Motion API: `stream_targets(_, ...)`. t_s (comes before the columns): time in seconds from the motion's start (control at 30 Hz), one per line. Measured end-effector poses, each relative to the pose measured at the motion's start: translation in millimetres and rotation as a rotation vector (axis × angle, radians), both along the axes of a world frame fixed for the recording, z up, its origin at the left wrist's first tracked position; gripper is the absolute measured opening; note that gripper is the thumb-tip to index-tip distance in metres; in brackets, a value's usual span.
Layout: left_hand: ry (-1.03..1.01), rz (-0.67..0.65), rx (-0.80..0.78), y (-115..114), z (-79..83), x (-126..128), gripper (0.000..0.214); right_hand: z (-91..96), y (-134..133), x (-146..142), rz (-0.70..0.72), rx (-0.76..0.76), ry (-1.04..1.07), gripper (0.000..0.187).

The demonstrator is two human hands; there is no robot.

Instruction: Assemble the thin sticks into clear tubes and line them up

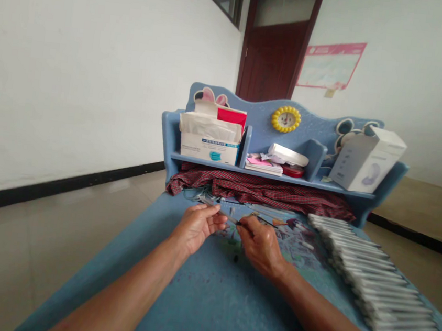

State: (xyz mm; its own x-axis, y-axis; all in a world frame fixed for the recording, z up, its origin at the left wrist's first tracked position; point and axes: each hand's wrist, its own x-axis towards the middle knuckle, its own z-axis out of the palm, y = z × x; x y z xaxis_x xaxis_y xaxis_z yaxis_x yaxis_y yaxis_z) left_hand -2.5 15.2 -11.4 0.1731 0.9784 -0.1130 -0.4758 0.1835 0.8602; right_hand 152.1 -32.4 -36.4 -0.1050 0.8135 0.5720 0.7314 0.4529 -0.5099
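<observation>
A thin pen with a clear barrel spans the gap between my two hands above the blue desk. My left hand pinches its barrel between thumb and fingers, the other fingers half curled. At the pen's dark end, my right hand is closed, its fingertips partly hidden behind the knuckles. Behind the hands lie loose slim pen parts, blurred. A small black piece rests on the desk just below my right hand.
Many similar pens lie in a long row along the right side. At the back, a blue shelf holds a mask box, papers and a white carton. Checked red cloth is bunched beneath it.
</observation>
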Motion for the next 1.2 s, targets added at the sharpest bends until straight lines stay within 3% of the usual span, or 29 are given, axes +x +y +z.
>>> stream_targets(0.13,-0.003,0.006,0.004,-1,1.3,2,0.01,0.0,1,-1,0.0,-0.063,0.035,0.026)
stream_targets(0.27,-0.001,-0.001,0.016,0,2.1,2,0.01,-0.8,4,-1,0.137,-0.357,0.282,0.039)
stream_targets(0.33,0.003,0.011,0.018,0,2.7,2,0.01,-0.3,6,0,0.181,-0.42,0.352,0.038)
stream_targets(0.5,0.02,0.009,0.021,2,3.7,2,0.009,3.4,5,2,0.102,-0.2,0.249,0.017)
stream_targets(0.57,0.024,-0.004,0.02,2,3.8,2,0.009,5.5,3,2,0.083,-0.162,0.174,0.023)
stream_targets(0.67,0.026,0.007,0.015,3,3.6,2,0.011,8.8,1,2,0.07,-0.177,0.104,0.034)
stream_targets(0.8,0.036,0.019,0.022,3,3.0,2,0.011,11.1,1,3,0.053,-0.165,0.092,0.018)
stream_targets(0.93,0.057,-0.003,0.018,3,2.6,2,0.011,10.9,2,2,0.023,-0.155,0.078,0.029)
stream_targets(1.07,0.046,0.008,0.016,3,3.8,2,0.011,10.3,1,3,0.021,-0.167,0.051,0.02)
stream_targets(1.2,0.033,-0.007,0.022,2,5.5,2,0.012,8.7,2,3,0.071,-0.21,0.07,0.036)
